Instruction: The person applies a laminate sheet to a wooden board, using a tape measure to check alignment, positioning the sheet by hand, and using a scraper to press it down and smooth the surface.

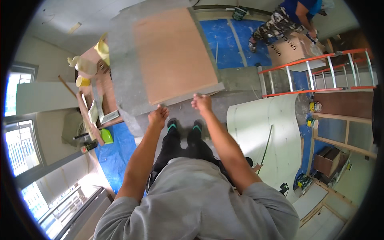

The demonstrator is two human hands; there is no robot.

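Below me lies a large flat sheet [180, 52], brown in the middle with wide grey margins [126, 80]. My left hand [159, 115] is closed at its near edge, with the fingers curled. To the right, my right hand [202, 103] is also closed, its fingertips pinched together over the light strip along that edge. Whether either hand grips the sheet's edge or some thin thing there is too small to make out. My feet [172, 125] stand just on the near side of the edge, between the two forearms.
An orange-railed ladder [316, 72] lies at the right. Nearer is a curved pale sheet [264, 136] with a long thin dark strip [265, 150] on it. At far right a person [276, 24] bends over a cardboard box [294, 48]. Left are a green dustpan [107, 136] and blue tarp [116, 154].
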